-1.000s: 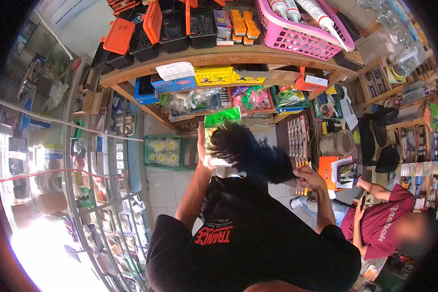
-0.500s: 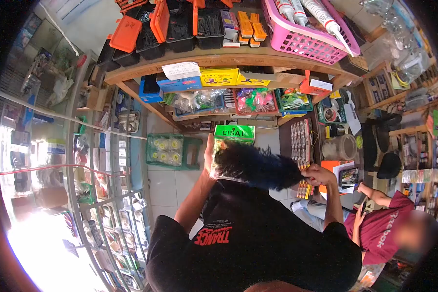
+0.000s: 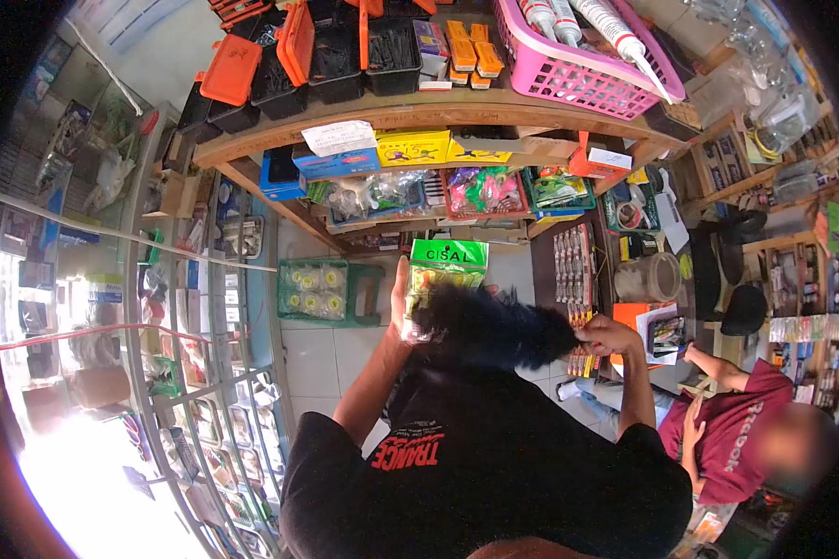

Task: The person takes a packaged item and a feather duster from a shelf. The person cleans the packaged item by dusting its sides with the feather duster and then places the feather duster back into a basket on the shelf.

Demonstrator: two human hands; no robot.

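In the head view, your left hand (image 3: pixel 402 303) was closed on the near-side edge of the green-topped packet (image 3: pixel 449 252), with its thumb side showing; the packet lay at about two o'clock from that hand, directly against it, and stood fairly upright with the word "CISAL" on its header. Your right hand (image 3: pixel 612 337) was clenched round the end of the dark, fluffy duster (image 3: pixel 499 326), which stretched from the fist towards nine o'clock, its far end overlapping the lower part of the packet.

The green crate (image 3: pixel 322 320) sat on the floor at nine o'clock from the packet, well apart from it. The wooden shelf (image 3: pixel 419 117) crossed the view at twelve o'clock, and the pink basket (image 3: pixel 587 89) stood on it at one o'clock. Another person (image 3: pixel 738 430) was at four o'clock, apart from your hands.

The duster hid much of the packet's lower half, so its contents were hard to make out. The packet covered most of your left fingers, and your right fist hid whatever part of the duster it enclosed. Whether the bristles pressed on the packet or only passed in front of it, you could not tell. Glare washed out the display shelving (image 3: pixel 216 410) towards eight o'clock, and the dark rim of the lens cut off the outer shelves.
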